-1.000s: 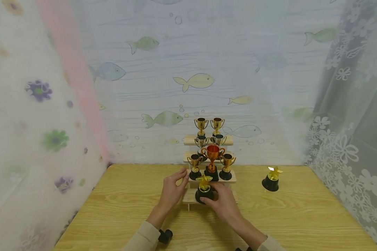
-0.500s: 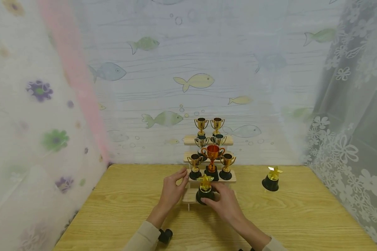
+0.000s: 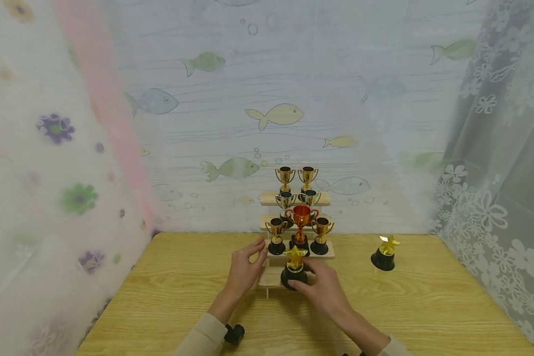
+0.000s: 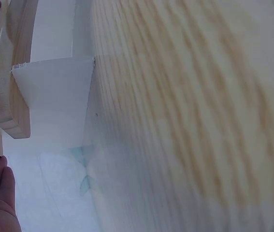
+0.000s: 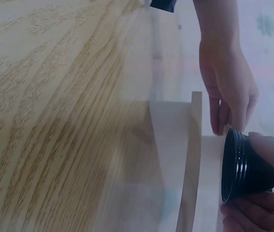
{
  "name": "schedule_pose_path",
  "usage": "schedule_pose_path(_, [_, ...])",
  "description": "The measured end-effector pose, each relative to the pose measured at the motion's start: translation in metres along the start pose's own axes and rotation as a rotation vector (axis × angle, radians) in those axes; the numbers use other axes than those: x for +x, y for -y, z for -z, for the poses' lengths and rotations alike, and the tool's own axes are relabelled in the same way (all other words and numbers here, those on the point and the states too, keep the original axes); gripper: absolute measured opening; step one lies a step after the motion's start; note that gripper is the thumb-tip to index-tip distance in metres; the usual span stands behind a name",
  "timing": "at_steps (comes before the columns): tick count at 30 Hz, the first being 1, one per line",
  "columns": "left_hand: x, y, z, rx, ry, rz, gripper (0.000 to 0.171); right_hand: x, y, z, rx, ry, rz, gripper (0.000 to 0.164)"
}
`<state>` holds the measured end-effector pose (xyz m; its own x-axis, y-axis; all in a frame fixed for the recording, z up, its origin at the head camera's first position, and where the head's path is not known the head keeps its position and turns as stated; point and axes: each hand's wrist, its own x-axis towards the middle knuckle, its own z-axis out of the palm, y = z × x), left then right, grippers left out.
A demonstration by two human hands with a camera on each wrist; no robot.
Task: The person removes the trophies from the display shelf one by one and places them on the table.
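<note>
"Is that star trophy point(image 3: 293, 277) plastic?"
"Looks so: glossy black base point(image 3: 292, 280), shiny gold star point(image 3: 295, 256) (nearly a mirror). The stepped stand point(image 3: 271, 280) is smooth pale wood; the bench point(image 3: 182, 277) has wood grain with a soft sheen."

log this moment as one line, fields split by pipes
right hand: holds star trophy by black base | left hand: at left edge of wooden stand | second star trophy: on table

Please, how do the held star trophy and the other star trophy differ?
The right hand grips the held trophy; the other trophy is untouched. The held one is at the lowest wooden shelf; the other stands on the table, to the right. Both have a gold star and a black base.
</note>
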<state>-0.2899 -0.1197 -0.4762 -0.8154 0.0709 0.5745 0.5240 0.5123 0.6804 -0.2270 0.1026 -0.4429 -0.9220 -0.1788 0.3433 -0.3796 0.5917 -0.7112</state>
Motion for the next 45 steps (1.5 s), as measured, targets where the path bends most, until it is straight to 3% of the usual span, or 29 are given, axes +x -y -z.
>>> schedule_pose_path(17, [0.002, 0.0, 0.0, 0.004, -0.022, -0.034, 0.028, -0.004, 0.001, 0.014, 0.034, 0.006, -0.051, 0.05])
schedule_pose_path(26, [0.0, 0.003, 0.0, -0.002, -0.018, -0.042, 0.03, -0.007, 0.0, 0.022, 0.012, 0.006, -0.086, 0.06])
schedule_pose_path(31, [-0.001, 0.005, -0.002, 0.004, -0.02, -0.038, 0.028, -0.008, 0.001, 0.029, 0.014, -0.001, -0.11, 0.058])
schedule_pose_path(45, [0.0, 0.005, -0.002, -0.005, -0.013, -0.035, 0.029, -0.007, -0.004, 0.045, 0.001, -0.023, -0.079, 0.052])
